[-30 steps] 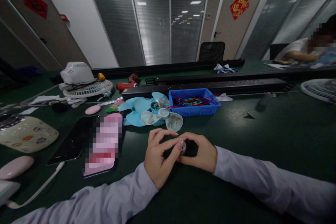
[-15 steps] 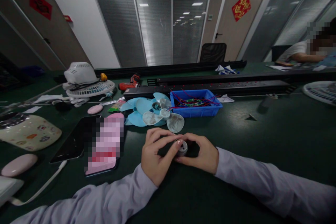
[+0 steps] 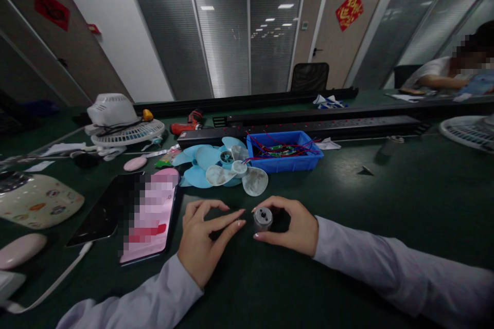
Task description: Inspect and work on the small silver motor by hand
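My right hand (image 3: 291,224) grips a small round metal motor (image 3: 263,218) between thumb and fingers, its flat end with a centre hole turned toward me, just above the dark green table (image 3: 386,200). My left hand (image 3: 204,236) rests on the table a little to the left of the motor, fingers apart and holding nothing. Its fingertips point at the motor without touching it. Both arms wear pale lilac sleeves.
Light blue and white fan blades (image 3: 224,167) lie just beyond my hands, beside a blue bin (image 3: 283,151) of wires. A phone (image 3: 144,216) lies left. Fan parts (image 3: 123,123), a red drill (image 3: 187,123) and power strips (image 3: 301,126) sit farther back. Another person (image 3: 447,74) sits far right.
My left hand has let go of the motor and drawn back to the left. The right hand keeps the motor, whose end face is now in plain sight.
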Available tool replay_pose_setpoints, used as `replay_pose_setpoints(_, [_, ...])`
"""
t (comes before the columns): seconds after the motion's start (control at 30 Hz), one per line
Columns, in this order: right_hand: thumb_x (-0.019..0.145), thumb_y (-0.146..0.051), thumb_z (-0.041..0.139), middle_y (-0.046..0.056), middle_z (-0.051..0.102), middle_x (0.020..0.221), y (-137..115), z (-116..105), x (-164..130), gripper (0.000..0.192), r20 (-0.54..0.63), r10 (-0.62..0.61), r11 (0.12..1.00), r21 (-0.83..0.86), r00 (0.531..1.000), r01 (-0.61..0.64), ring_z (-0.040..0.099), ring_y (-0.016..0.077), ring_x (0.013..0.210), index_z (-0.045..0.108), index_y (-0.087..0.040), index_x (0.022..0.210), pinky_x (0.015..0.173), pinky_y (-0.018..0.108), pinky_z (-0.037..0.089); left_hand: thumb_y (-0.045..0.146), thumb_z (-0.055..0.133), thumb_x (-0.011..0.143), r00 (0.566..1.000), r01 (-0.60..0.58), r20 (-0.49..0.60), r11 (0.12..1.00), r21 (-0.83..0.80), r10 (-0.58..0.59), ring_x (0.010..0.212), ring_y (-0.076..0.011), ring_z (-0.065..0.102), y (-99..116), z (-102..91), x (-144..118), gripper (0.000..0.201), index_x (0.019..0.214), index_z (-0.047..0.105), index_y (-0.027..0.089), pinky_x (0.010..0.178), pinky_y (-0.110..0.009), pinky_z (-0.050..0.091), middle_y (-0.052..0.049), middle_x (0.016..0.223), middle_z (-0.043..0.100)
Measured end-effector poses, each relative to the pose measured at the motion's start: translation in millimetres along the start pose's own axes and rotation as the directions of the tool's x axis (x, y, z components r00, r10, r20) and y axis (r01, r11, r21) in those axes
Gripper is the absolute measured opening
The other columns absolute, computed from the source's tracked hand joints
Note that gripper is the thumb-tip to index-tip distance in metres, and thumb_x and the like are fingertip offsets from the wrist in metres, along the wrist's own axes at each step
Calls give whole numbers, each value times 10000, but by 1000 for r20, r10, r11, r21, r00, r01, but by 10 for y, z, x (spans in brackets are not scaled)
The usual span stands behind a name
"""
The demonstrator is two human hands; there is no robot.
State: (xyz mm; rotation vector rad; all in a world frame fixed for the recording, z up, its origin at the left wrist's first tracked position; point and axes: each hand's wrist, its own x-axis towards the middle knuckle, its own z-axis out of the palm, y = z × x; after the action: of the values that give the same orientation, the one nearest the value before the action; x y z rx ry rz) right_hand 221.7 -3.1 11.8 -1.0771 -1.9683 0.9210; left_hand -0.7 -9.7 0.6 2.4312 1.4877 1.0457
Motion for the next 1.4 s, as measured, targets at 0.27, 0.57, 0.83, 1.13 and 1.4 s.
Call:
replay_pose_setpoints(0.27, [638,-316,791,21,683,857,50,35,0,366,-40,-63,998,-32,997,62,627,181,774,646,-187,948,695,301,496,263,612,850,985,-111,-151,974,-196,82,1002,-234,447,320,174,175,246,1055,691,372,847,-395,414,-30,997,612])
replay_pose_setpoints(0.57, [659,-308,779,32,684,890,38,36,-6,366,-30,-63,998,-3,998,63,630,190,811,648,-178,975,737,312,500,236,485,918,998,-51,31,964,-261,61,1018,-234,430,371,147,203,299,1146,650,339,848,-400,412,-46,1040,610])
replay_pose_setpoints(0.83, [666,-252,761,37,679,887,38,30,-3,308,-25,-64,998,1,998,64,633,195,822,640,-164,935,744,319,497,230,535,886,993,-101,39,962,-255,115,1037,-238,424,406,122,200,285,1116,664,336,863,-388,411,-42,1060,604])
replay_pose_setpoints(1.13, [672,-297,761,43,679,908,39,33,-7,348,-7,-44,999,-14,999,44,631,204,838,645,-168,973,756,328,493,223,514,890,997,-59,20,952,-299,69,1027,-235,434,402,134,200,277,1079,688,326,858,-390,399,-40,1052,607])
replay_pose_setpoints(1.4, [657,-272,774,40,679,863,38,36,0,320,-31,-60,998,8,998,60,627,191,794,649,-156,928,716,308,487,251,505,895,997,1,71,948,-318,23,1084,-256,424,384,148,198,304,1129,651,379,826,-393,411,-36,1143,568])
